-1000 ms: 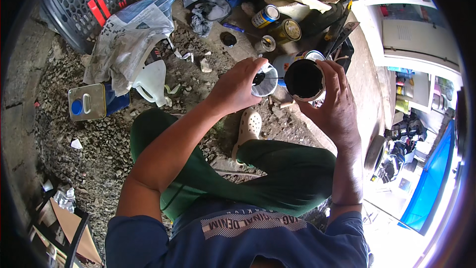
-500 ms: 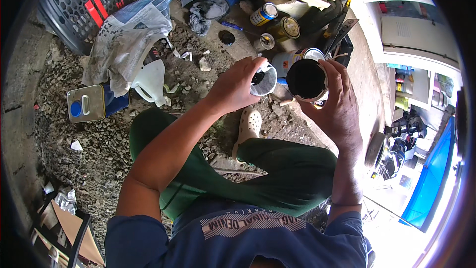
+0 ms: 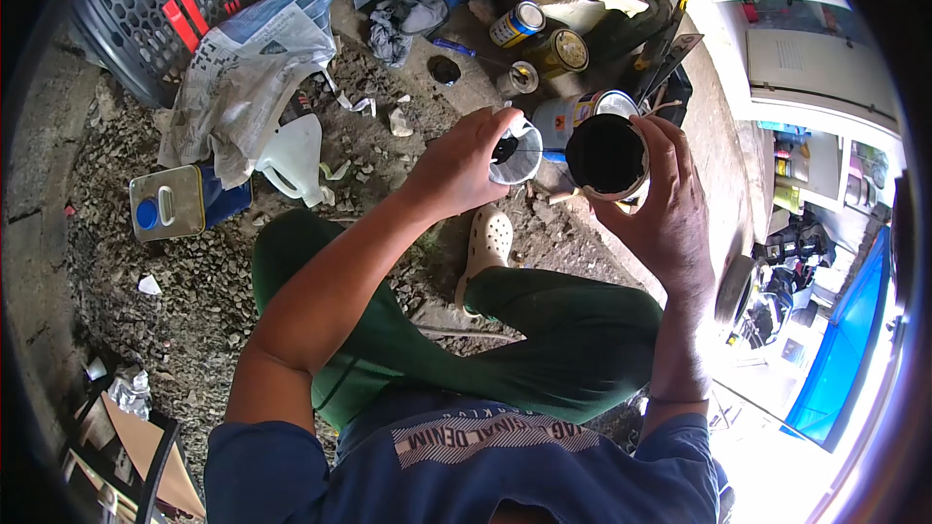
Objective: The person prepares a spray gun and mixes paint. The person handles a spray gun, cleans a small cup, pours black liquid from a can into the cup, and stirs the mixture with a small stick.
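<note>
Paint can (image 3: 606,155), dark inside and open at the top, sits upright in your right hand (image 3: 665,213) at about two o'clock from the middle of the view, your fingers wrapped round its far side. Just at its nine o'clock, nearly touching it, your left hand (image 3: 461,170) grips a small white cup (image 3: 515,153) tilted toward the can, with dark liquid showing at its mouth. Behind them at twelve o'clock stand more tins (image 3: 537,39) on the gravel, and at nine o'clock lie a white jug (image 3: 291,160) and a flat metal tin (image 3: 167,202).
</note>
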### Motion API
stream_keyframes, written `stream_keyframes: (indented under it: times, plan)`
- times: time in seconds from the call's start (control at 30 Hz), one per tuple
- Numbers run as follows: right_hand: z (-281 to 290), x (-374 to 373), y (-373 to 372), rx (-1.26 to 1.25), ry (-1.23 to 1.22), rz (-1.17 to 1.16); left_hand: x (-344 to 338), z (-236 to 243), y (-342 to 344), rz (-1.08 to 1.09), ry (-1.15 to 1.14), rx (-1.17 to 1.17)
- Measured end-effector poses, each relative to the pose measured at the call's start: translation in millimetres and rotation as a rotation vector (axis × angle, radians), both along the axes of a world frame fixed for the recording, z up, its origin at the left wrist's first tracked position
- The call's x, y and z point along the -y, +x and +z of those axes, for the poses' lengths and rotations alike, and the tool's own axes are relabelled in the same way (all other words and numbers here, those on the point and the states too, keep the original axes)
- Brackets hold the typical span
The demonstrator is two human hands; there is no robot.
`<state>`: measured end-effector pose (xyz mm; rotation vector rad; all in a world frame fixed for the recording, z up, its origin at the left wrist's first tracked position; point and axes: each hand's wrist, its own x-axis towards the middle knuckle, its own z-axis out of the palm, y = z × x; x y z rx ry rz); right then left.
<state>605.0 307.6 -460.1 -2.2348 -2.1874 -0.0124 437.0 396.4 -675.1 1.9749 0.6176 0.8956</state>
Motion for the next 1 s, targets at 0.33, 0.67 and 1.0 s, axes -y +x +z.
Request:
stream_keyframes:
  times: [0.33,0.67,1.0]
  plan:
    - [1.1,0.9,0.7,0.000,0.016,0.011,0.2,3.4,0.4,-0.003,0.009,0.009]
    - [1.3,-0.4,1.1,0.000,0.030,0.022,0.1,2.6,0.0,0.000,-0.008,0.014]
    - [0.5,-0.4,3.4,0.014,0.020,0.014,0.0,1.5,1.0,-0.006,-0.006,0.012]
